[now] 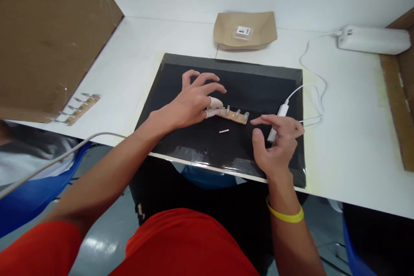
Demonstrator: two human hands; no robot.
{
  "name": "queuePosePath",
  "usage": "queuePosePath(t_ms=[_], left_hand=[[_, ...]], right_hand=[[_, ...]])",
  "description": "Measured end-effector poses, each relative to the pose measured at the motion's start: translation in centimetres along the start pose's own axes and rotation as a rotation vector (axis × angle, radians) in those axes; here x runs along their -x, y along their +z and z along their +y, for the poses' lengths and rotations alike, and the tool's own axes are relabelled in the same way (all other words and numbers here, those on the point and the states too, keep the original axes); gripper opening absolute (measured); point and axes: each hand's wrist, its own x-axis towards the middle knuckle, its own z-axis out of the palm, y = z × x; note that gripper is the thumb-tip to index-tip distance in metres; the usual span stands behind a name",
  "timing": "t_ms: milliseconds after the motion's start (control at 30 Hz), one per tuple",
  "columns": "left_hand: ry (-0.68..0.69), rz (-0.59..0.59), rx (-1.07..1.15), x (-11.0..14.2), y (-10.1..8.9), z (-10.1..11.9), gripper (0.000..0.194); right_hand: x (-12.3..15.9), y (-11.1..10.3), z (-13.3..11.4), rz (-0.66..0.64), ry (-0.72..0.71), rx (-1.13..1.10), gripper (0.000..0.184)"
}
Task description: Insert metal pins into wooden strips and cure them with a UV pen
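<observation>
The left hand (194,102) is pinching the left end of the strip (238,116) between sleeved thumb and forefinger; with only that end being gripped, a push on the far tips (245,117) could be swinging or tilting it. The strip is lying over the mat (190,142), in front of the person. The right hand (280,138) is holding its thumb and forefinger parted just off the strip's right end; its other fingers are partly hiding the pen (283,109), so whether they are touching it is hard to tell. A careless sweep there could be knocking the pen or tugging its cable (293,92). Nearer the person, the small rod (224,131) is lying loose, where a brush from either hand could be rolling it away.
</observation>
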Motion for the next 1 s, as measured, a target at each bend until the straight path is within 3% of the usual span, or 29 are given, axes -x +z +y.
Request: queuePosePath(t_ms=[333, 633, 1000], left_hand=[[-0.03, 0.037, 0.015, -0.2, 0.1, -0.1, 0.012], [-0.043, -0.031, 0.039, 0.1, -0.3, -0.1, 0.009], [-0.049, 0.017, 0.028, -0.4, -0.3, 0.6, 0.013]], right_hand=[[0.0, 0.1, 0.1, 0.011, -0.004, -0.01, 0.028], [0.0, 0.0, 0.1, -0.011, 0.0, 0.003, 0.027], [0.0, 0.0, 0.0, -0.005, -0.005, -0.022, 0.029]])
